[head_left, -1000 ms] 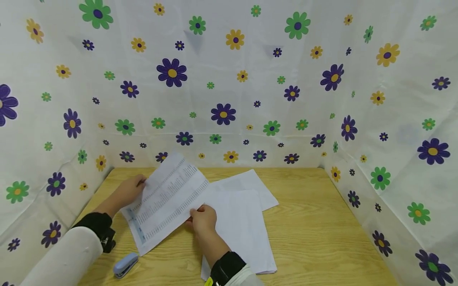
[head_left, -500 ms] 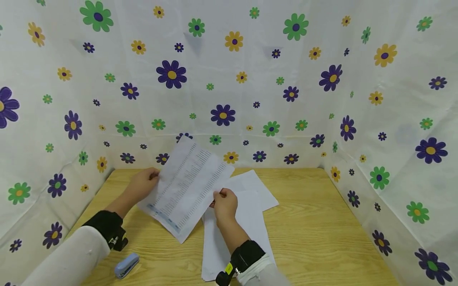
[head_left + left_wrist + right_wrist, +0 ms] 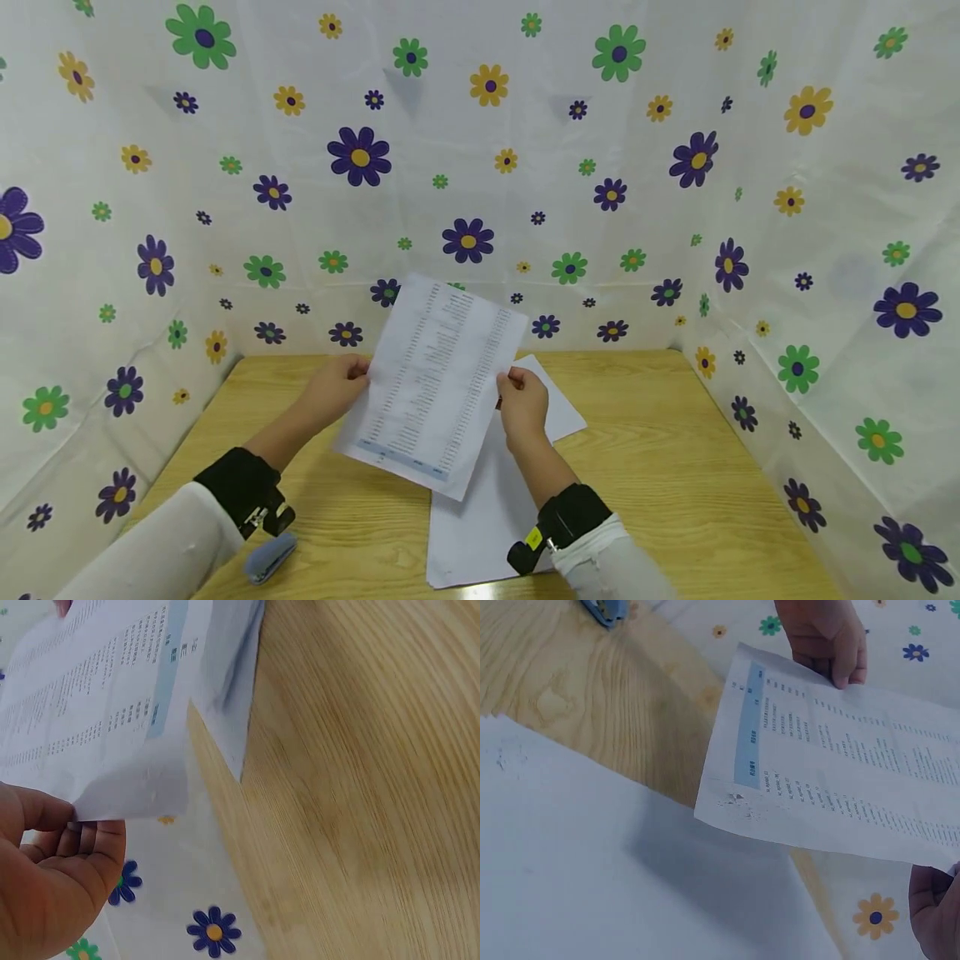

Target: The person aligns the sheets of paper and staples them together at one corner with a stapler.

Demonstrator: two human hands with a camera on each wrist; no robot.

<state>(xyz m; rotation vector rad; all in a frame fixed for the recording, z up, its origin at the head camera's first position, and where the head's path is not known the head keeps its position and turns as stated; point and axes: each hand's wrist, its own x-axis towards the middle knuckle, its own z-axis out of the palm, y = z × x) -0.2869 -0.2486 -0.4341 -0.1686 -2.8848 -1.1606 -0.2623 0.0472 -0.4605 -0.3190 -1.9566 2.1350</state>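
Both hands hold up a printed sheet of paper (image 3: 438,383), with columns of text and a blue band along its lower edge. My left hand (image 3: 337,390) pinches its left edge; in the left wrist view the thumb and curled fingers of the left hand (image 3: 56,862) grip the margin. On the opposite edge, my right hand (image 3: 525,404) pinches between thumb and fingers. Below the raised sheet lies a stack of white paper (image 3: 480,525), partly covered by it. Another white sheet (image 3: 561,410) sticks out behind at an angle.
A blue stapler (image 3: 270,558) rests on the wooden table (image 3: 675,475) near the left forearm. The stapler's end also shows at the top of the right wrist view. Flower-patterned white cloth (image 3: 585,217) encloses the table's back and sides.
Both hands have carried the printed sheet right and upward, turning it more upright, over the white stack. The stapler and the stack stay where they were.
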